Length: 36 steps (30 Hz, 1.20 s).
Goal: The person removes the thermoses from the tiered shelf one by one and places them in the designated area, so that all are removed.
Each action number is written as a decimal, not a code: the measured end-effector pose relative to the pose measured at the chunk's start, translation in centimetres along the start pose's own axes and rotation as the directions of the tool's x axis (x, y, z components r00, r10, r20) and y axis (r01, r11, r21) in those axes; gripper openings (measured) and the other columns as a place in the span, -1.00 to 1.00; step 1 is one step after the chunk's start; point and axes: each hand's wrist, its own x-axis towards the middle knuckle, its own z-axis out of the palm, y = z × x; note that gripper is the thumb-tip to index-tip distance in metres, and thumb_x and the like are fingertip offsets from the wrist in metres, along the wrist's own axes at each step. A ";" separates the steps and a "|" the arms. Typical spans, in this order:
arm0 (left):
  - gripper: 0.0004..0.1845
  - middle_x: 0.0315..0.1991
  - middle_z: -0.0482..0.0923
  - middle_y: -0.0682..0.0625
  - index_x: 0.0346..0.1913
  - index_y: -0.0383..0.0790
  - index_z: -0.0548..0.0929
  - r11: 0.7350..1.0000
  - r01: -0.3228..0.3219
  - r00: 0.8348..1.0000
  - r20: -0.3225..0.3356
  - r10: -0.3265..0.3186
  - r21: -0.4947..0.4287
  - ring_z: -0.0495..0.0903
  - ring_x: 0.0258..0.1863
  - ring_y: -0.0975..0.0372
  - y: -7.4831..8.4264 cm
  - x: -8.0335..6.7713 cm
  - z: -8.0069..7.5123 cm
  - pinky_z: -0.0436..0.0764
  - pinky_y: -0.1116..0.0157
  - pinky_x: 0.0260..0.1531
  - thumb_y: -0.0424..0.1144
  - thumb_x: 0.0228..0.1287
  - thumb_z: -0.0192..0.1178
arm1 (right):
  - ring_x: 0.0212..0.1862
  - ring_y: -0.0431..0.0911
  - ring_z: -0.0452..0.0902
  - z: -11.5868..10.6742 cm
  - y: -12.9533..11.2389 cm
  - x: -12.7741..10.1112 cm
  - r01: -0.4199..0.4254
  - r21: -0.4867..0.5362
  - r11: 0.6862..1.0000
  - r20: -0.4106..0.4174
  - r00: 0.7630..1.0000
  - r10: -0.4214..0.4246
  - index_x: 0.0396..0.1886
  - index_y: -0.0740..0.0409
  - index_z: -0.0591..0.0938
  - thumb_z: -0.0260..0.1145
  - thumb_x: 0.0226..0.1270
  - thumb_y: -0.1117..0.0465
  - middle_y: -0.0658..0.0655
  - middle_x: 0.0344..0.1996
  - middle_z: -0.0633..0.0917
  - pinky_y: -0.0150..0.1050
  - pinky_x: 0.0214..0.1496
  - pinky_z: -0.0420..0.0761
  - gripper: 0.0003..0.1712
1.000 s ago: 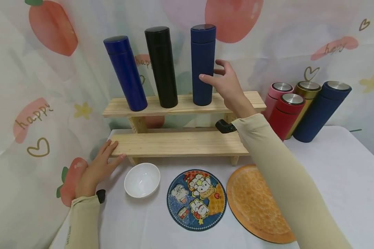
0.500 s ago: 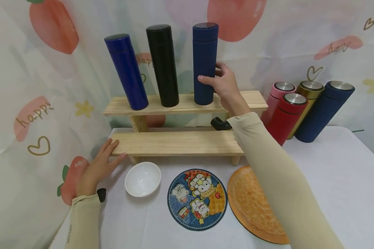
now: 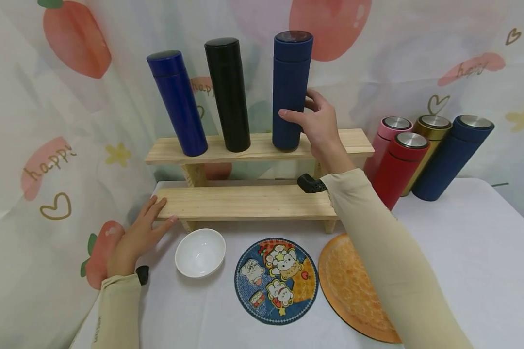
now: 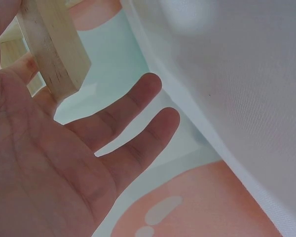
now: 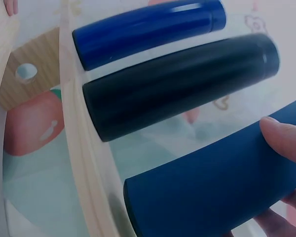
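Navy bottle (image 3: 290, 80), upright a second ago, tilts slightly, held in the right grip (image 3: 322, 122).

Pale fabric backdrop (image 3: 358, 102) with soft creases — printed with coral-red fruit (image 3: 76, 41), brown heart outlines (image 3: 55, 195), yellow flowers (image 3: 118, 154) and "happy" lettering (image 3: 50, 164) — behind a white-covered table (image 3: 471, 271), diffuse light, faint shadows.

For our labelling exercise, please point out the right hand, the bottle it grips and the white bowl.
Right hand (image 3: 322, 123): head view, middle of the hand.
Gripped blue bottle (image 3: 291, 87): head view, body above the thumb.
White bowl (image 3: 200, 254): head view, bare inside.
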 end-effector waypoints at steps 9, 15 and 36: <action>-0.06 0.73 -0.26 -0.33 0.74 -0.25 0.01 1.000 -0.013 1.000 -0.004 0.013 0.000 -0.06 0.63 -0.38 -0.2 0.0 0.1 0.12 -0.43 0.44 0.21 0.62 0.15 | 0.32 0.14 0.53 -0.5 -0.3 -2.0 0.084 -0.057 0.995 0.022 0.996 -0.083 0.59 0.00 0.47 0.59 0.32 0.21 0.14 0.40 0.54 0.07 0.45 0.48 -0.14; -0.04 0.73 -0.27 -0.33 0.74 -0.25 0.00 1.000 -0.004 1.000 0.002 0.004 -0.004 -0.09 0.63 -0.36 -0.2 0.0 0.0 0.11 -0.43 0.44 0.23 0.61 0.15 | 0.31 0.17 0.54 -0.8 0.0 -3.2 0.090 -0.075 0.993 0.009 0.996 -0.089 0.58 -0.01 0.48 0.59 0.32 0.17 0.14 0.39 0.57 0.11 0.44 0.48 -0.15; -0.05 0.73 -0.30 -0.33 0.74 -0.27 -0.01 1.000 -0.013 1.000 0.014 0.013 -0.023 -0.11 0.63 -0.37 0.2 -0.3 -0.2 0.10 -0.45 0.43 0.19 0.63 0.15 | 0.30 0.16 0.55 -3.1 0.7 -7.0 0.105 -0.142 0.984 -0.036 0.993 -0.111 0.60 -0.08 0.47 0.57 0.37 0.14 0.11 0.41 0.55 0.14 0.36 0.56 -0.16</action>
